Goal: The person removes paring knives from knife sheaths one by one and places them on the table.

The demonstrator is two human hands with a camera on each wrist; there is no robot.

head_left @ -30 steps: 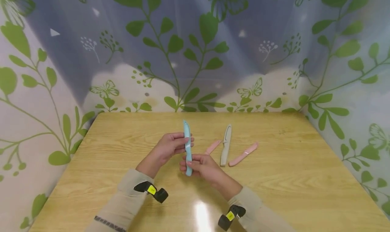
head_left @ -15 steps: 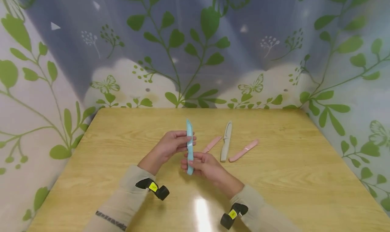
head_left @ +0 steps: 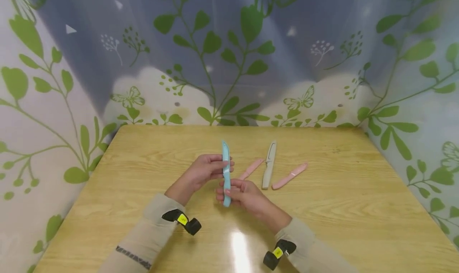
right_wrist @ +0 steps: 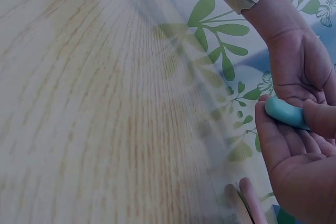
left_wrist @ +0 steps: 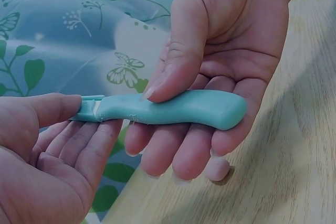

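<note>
A light-blue knife (head_left: 226, 173) in a matching sheath is held above the table, tip pointing away from the person. My left hand (head_left: 206, 170) pinches the sheathed blade between thumb and fingers. Lower down, my right hand (head_left: 247, 195) grips the handle, the thumb on top and the fingers beneath. The left wrist view shows the smooth curved handle (left_wrist: 173, 109) across the right fingers, while the left thumb presses the sheath end (left_wrist: 86, 109). From the right wrist only the rounded handle butt (right_wrist: 286, 113) shows; the blade is hidden behind the hands.
To the right on the wooden table (head_left: 340, 213) lie a grey-beige sheathed knife (head_left: 269, 165), a pink knife (head_left: 289, 176) and another pink knife (head_left: 252, 168) partly behind the right hand. A leaf-patterned curtain (head_left: 229, 65) surrounds the far side and both flanks.
Both hands keep the same hold on the blue knife. Hands and knife sit slightly further right in the head view, which has itself shifted a little; the other knives lie as before.
</note>
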